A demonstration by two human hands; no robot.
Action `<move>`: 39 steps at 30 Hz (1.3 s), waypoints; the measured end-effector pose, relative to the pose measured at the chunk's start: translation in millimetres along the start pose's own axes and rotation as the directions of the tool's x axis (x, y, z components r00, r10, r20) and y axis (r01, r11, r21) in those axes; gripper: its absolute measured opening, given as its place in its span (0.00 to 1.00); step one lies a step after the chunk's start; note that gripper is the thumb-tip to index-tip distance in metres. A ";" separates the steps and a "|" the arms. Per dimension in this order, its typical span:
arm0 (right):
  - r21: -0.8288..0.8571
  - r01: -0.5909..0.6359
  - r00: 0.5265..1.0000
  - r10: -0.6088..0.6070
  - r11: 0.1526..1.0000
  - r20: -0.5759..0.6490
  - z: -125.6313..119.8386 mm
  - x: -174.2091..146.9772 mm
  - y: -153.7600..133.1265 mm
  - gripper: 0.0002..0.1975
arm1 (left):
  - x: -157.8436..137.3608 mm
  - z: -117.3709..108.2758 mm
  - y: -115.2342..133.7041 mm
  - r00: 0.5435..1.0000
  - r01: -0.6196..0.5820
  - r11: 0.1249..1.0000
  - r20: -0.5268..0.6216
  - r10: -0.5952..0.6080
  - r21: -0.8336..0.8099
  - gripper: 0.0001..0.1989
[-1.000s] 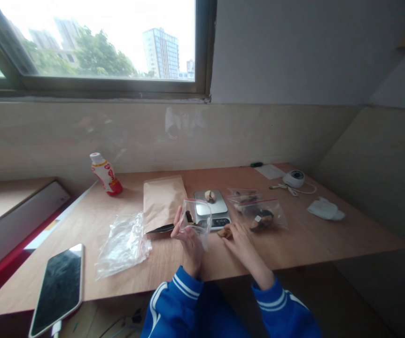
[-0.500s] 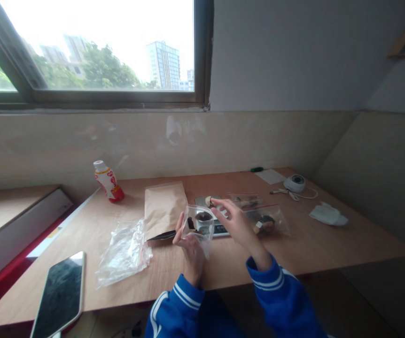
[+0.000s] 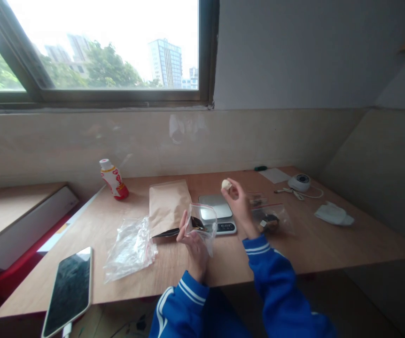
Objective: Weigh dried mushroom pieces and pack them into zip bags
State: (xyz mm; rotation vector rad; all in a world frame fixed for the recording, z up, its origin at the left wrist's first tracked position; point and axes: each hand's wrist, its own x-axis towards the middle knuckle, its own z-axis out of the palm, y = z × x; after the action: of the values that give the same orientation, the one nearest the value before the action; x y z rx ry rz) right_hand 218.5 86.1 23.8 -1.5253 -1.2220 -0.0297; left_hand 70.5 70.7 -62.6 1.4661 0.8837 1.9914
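My left hand holds a small clear zip bag with its mouth spread wide. Something dark shows through the plastic, and I cannot tell whether it lies inside or behind. In the raised fingertips of my right hand is a small cream-coloured roundish piece, pinched above the scale. The kitchen scale has a bare silver plate and a display, partly covered by the bag. Behind my left hand lies a brown paper bag, its dark opening towards me.
Crumpled clear bags and a phone lie to the left, a drink bottle behind them. To the right are a zip bag with dark pieces, a white camera with its cable, and a white cloth or tissue.
My right hand has picked the cream-coloured piece off the scale and raised it. The left hand still holds the clear bag in nearly the same place. The view has shifted slightly.
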 end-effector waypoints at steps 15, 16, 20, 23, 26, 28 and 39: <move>0.152 -0.286 0.885 0.200 0.946 0.420 -59.9 -71.7 -45.7 0.29 | -0.7 8.7 16.6 0.998 -0.034 0.998 -0.055 0.031 -0.057 0.12; 0.159 -0.324 0.866 0.225 0.933 0.447 -55.2 -78.7 -47.1 0.31 | -2.2 9.6 20.9 0.998 -0.049 0.997 -0.045 0.046 -0.065 0.11; 0.324 -0.361 0.881 0.205 0.875 0.426 -40.0 -95.3 -55.6 0.31 | -3.8 3.4 42.4 0.995 -0.034 0.998 0.089 0.039 -0.056 0.11; 0.507 -0.357 0.920 0.201 0.785 0.337 -42.1 -96.4 -59.3 0.24 | 2.9 -9.3 57.0 0.976 0.048 0.998 0.215 -0.040 -0.030 0.18; 0.592 -0.379 0.923 0.246 0.711 0.295 -50.8 -94.6 -60.7 0.18 | 13.6 -19.8 64.9 0.969 0.205 0.978 0.152 -0.196 -0.045 0.23; 0.611 -0.413 0.909 0.268 0.675 0.319 -54.9 -94.4 -61.2 0.17 | 19.7 -24.2 68.1 0.930 0.328 0.943 0.196 -0.312 -0.053 0.23; 0.663 -0.469 0.878 0.389 0.584 0.279 -57.0 -101.0 -54.0 0.19 | 21.6 -39.0 92.4 0.914 0.355 0.929 0.168 -0.369 0.104 0.19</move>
State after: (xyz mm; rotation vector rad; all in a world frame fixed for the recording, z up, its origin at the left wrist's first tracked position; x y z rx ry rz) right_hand 166.9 -31.0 23.3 -1.0685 -0.7467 0.7899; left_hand 24.9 17.7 12.3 1.3804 1.0655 1.5409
